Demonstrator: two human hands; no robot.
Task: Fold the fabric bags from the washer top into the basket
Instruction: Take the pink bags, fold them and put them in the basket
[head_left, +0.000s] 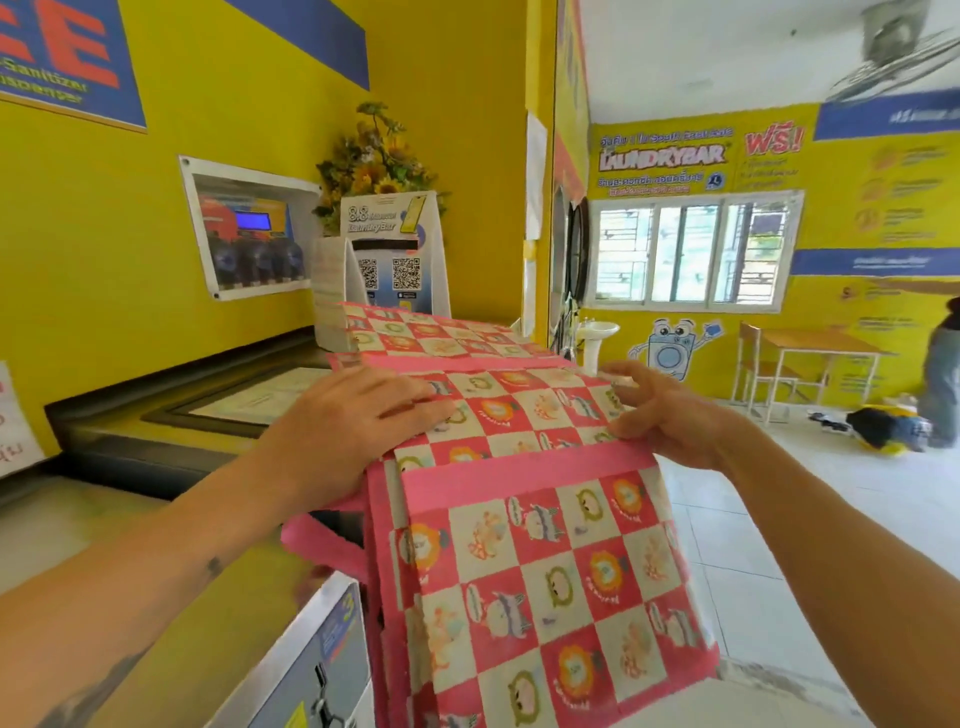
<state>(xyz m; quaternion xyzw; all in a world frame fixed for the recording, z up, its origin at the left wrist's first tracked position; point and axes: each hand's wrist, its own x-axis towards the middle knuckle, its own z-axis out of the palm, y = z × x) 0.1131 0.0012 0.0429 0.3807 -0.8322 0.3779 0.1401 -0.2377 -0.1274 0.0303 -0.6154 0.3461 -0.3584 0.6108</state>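
A pink and white checked fabric bag (524, 410) with cartoon prints lies on the washer top (156, 415) and hangs over its front edge, down past the machine's front. My left hand (358, 410) lies flat on the bag's left part, fingers spread. My right hand (665, 410) pinches the bag's right edge near the pink band (519, 480). More of the same checked fabric (431, 332) lies farther back on the washer top. No basket is in view.
A QR-code sign (395, 260) and sunflowers (374, 161) stand at the back of the washer top. A wall payment panel (249, 228) is on the left. To the right lies tiled floor with a desk (810, 358), a dark pile (883, 426) and a person (943, 374).
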